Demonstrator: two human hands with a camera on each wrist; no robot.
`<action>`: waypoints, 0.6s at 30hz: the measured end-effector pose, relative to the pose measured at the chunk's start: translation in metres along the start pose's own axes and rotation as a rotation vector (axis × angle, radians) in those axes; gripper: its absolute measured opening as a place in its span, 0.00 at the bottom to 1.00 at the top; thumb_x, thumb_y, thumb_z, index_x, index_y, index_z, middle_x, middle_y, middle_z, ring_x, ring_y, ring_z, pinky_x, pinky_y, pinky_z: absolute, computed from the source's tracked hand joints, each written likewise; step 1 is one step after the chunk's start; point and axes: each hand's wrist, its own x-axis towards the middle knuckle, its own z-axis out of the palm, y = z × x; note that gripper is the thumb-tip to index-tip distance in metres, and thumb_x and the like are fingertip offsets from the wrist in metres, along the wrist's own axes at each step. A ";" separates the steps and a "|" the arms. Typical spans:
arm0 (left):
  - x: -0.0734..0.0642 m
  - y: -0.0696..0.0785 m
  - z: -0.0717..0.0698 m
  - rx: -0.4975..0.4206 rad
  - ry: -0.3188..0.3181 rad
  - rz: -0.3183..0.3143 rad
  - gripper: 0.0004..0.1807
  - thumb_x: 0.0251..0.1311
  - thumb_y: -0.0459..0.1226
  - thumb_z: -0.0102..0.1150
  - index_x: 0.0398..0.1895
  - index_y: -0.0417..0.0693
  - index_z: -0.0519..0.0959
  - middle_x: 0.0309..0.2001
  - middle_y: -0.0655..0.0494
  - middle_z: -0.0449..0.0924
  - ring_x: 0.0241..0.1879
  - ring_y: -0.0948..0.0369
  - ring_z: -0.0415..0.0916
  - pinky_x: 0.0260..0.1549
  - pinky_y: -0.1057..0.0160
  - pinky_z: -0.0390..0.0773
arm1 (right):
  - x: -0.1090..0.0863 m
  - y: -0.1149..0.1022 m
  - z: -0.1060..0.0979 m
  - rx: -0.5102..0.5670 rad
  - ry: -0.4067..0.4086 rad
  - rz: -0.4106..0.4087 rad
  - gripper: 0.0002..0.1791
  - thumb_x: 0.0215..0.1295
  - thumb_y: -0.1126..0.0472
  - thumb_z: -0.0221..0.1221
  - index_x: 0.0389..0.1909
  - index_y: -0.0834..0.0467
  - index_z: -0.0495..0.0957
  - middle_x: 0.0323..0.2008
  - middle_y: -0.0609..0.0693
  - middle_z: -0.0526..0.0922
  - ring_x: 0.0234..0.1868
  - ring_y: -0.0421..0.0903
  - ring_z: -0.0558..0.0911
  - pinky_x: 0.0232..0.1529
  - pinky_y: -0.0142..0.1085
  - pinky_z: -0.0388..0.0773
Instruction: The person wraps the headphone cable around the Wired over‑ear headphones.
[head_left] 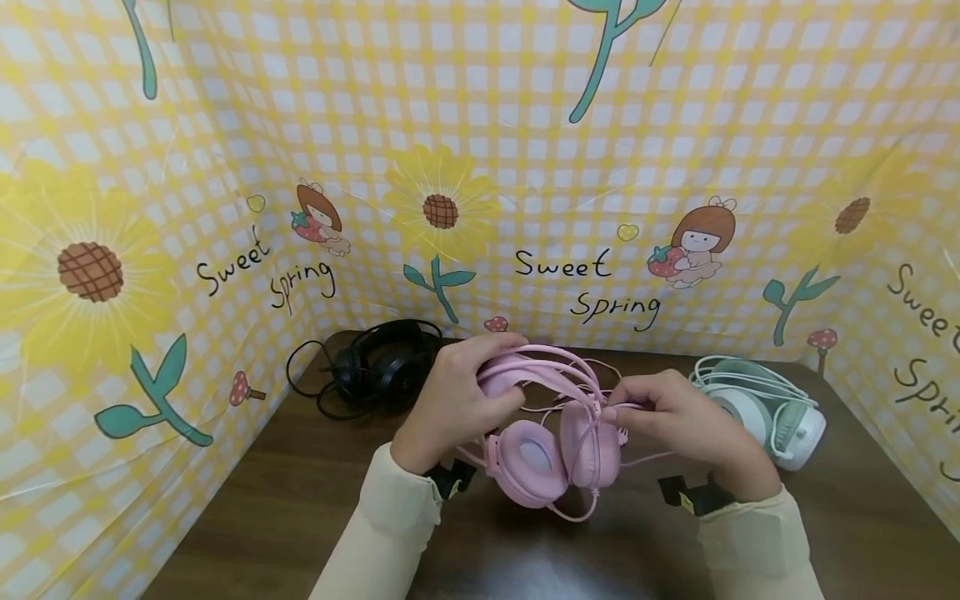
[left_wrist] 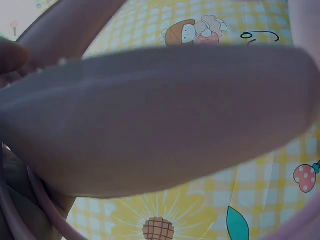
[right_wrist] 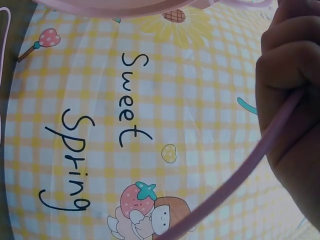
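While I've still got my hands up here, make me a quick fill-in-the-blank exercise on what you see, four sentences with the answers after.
1. The left hand grips the held headphones, which are colored ____.
2. The left headphones on the table are ____.
3. Past the right hand, the right headphones are white and ____.
4. On the cloth, the word printed below "Sweet" is ____.

Missing words: pink; black; green; Spring.
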 end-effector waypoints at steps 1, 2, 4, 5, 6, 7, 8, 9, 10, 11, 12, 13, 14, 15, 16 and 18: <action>0.000 -0.001 -0.001 -0.019 0.001 -0.001 0.23 0.44 0.33 0.60 0.49 0.50 0.82 0.44 0.61 0.82 0.36 0.66 0.76 0.34 0.66 0.76 | -0.001 0.000 -0.001 0.004 0.001 -0.002 0.08 0.64 0.64 0.62 0.29 0.46 0.82 0.19 0.41 0.76 0.20 0.36 0.71 0.18 0.31 0.68; 0.000 -0.002 -0.002 -0.033 0.002 -0.001 0.23 0.44 0.32 0.59 0.49 0.50 0.82 0.45 0.61 0.82 0.37 0.65 0.76 0.35 0.65 0.76 | -0.001 -0.001 -0.002 0.012 0.002 -0.003 0.08 0.64 0.64 0.62 0.30 0.46 0.82 0.20 0.41 0.77 0.21 0.36 0.72 0.19 0.31 0.69; 0.000 -0.004 -0.003 -0.064 0.004 -0.002 0.24 0.44 0.31 0.58 0.50 0.50 0.82 0.46 0.60 0.82 0.38 0.64 0.76 0.36 0.65 0.76 | -0.002 -0.002 -0.003 0.022 0.004 -0.004 0.09 0.64 0.65 0.62 0.30 0.47 0.82 0.20 0.42 0.78 0.22 0.36 0.73 0.20 0.32 0.70; 0.000 -0.004 -0.004 -0.078 0.004 -0.005 0.24 0.44 0.31 0.57 0.50 0.50 0.83 0.46 0.60 0.82 0.38 0.64 0.76 0.36 0.65 0.76 | -0.003 -0.002 -0.004 0.023 0.007 -0.005 0.09 0.64 0.65 0.62 0.30 0.47 0.82 0.20 0.42 0.78 0.22 0.36 0.72 0.20 0.32 0.70; 0.000 -0.005 -0.004 -0.090 0.005 -0.006 0.24 0.44 0.31 0.57 0.50 0.50 0.83 0.46 0.60 0.82 0.38 0.64 0.76 0.36 0.64 0.76 | -0.003 -0.002 -0.005 0.028 0.008 -0.007 0.09 0.64 0.66 0.62 0.30 0.47 0.82 0.20 0.42 0.78 0.22 0.36 0.72 0.20 0.32 0.70; 0.000 -0.005 -0.005 -0.097 0.007 -0.005 0.24 0.44 0.30 0.56 0.50 0.50 0.83 0.46 0.60 0.82 0.38 0.63 0.76 0.36 0.64 0.76 | -0.004 -0.002 -0.005 0.031 0.012 -0.011 0.09 0.64 0.67 0.62 0.30 0.47 0.82 0.21 0.43 0.78 0.22 0.36 0.72 0.20 0.32 0.71; 0.000 -0.005 -0.006 -0.101 0.007 -0.006 0.24 0.44 0.30 0.55 0.49 0.50 0.83 0.46 0.60 0.82 0.38 0.63 0.77 0.36 0.64 0.76 | -0.005 -0.002 -0.006 0.034 0.015 -0.019 0.10 0.64 0.67 0.62 0.31 0.48 0.82 0.21 0.43 0.79 0.22 0.36 0.73 0.21 0.32 0.71; 0.000 -0.005 -0.006 -0.105 0.007 -0.007 0.25 0.45 0.30 0.54 0.50 0.50 0.83 0.46 0.60 0.82 0.39 0.63 0.77 0.36 0.64 0.75 | -0.005 -0.001 -0.006 0.035 0.019 -0.029 0.10 0.63 0.68 0.62 0.31 0.48 0.82 0.21 0.44 0.79 0.22 0.36 0.72 0.21 0.32 0.71; -0.001 -0.005 -0.007 -0.105 0.007 -0.009 0.25 0.45 0.30 0.53 0.50 0.50 0.83 0.46 0.60 0.82 0.38 0.63 0.76 0.36 0.64 0.75 | -0.006 -0.001 -0.007 0.039 0.023 -0.041 0.10 0.63 0.69 0.62 0.31 0.48 0.82 0.21 0.45 0.78 0.22 0.36 0.72 0.21 0.32 0.71; -0.001 -0.005 -0.008 -0.108 0.006 -0.012 0.25 0.45 0.30 0.53 0.50 0.50 0.83 0.46 0.60 0.82 0.38 0.63 0.77 0.37 0.63 0.75 | -0.006 0.000 -0.007 0.042 0.028 -0.053 0.11 0.63 0.70 0.62 0.31 0.48 0.82 0.21 0.46 0.78 0.22 0.36 0.72 0.21 0.32 0.71; -0.001 -0.005 -0.009 -0.114 0.003 -0.014 0.25 0.46 0.30 0.52 0.50 0.50 0.83 0.46 0.60 0.82 0.39 0.63 0.77 0.37 0.63 0.75 | -0.007 0.000 -0.008 0.047 0.032 -0.064 0.11 0.62 0.70 0.62 0.32 0.48 0.81 0.21 0.46 0.78 0.22 0.36 0.72 0.21 0.32 0.71; -0.001 -0.005 -0.009 -0.120 0.000 -0.016 0.25 0.47 0.30 0.52 0.51 0.49 0.83 0.46 0.60 0.82 0.39 0.62 0.77 0.38 0.63 0.75 | -0.008 0.000 -0.008 0.054 0.036 -0.075 0.12 0.62 0.71 0.62 0.32 0.48 0.81 0.21 0.46 0.78 0.22 0.36 0.72 0.21 0.32 0.71; -0.001 -0.006 -0.010 -0.131 -0.004 -0.019 0.24 0.48 0.30 0.52 0.51 0.49 0.83 0.46 0.59 0.82 0.39 0.62 0.77 0.38 0.63 0.75 | -0.008 0.000 -0.009 0.063 0.038 -0.086 0.12 0.62 0.71 0.62 0.32 0.48 0.81 0.22 0.46 0.78 0.23 0.36 0.72 0.21 0.32 0.71; -0.001 -0.006 -0.010 -0.140 -0.007 -0.021 0.24 0.48 0.30 0.51 0.51 0.48 0.82 0.46 0.59 0.82 0.38 0.62 0.77 0.37 0.63 0.75 | -0.009 -0.001 -0.009 0.070 0.041 -0.098 0.13 0.62 0.72 0.62 0.32 0.49 0.81 0.21 0.46 0.78 0.22 0.36 0.71 0.21 0.32 0.70; -0.002 -0.006 -0.011 -0.152 -0.011 -0.024 0.24 0.49 0.30 0.51 0.52 0.48 0.82 0.46 0.59 0.82 0.37 0.62 0.76 0.36 0.63 0.74 | -0.009 -0.001 -0.009 0.078 0.041 -0.109 0.13 0.61 0.72 0.61 0.32 0.49 0.80 0.21 0.45 0.77 0.22 0.36 0.71 0.20 0.32 0.70; -0.002 -0.007 -0.012 -0.190 -0.019 -0.032 0.23 0.51 0.29 0.51 0.52 0.46 0.82 0.46 0.58 0.82 0.34 0.61 0.75 0.34 0.63 0.73 | -0.009 -0.002 -0.010 0.093 0.041 -0.130 0.13 0.61 0.74 0.61 0.31 0.49 0.80 0.21 0.44 0.76 0.22 0.36 0.70 0.19 0.32 0.69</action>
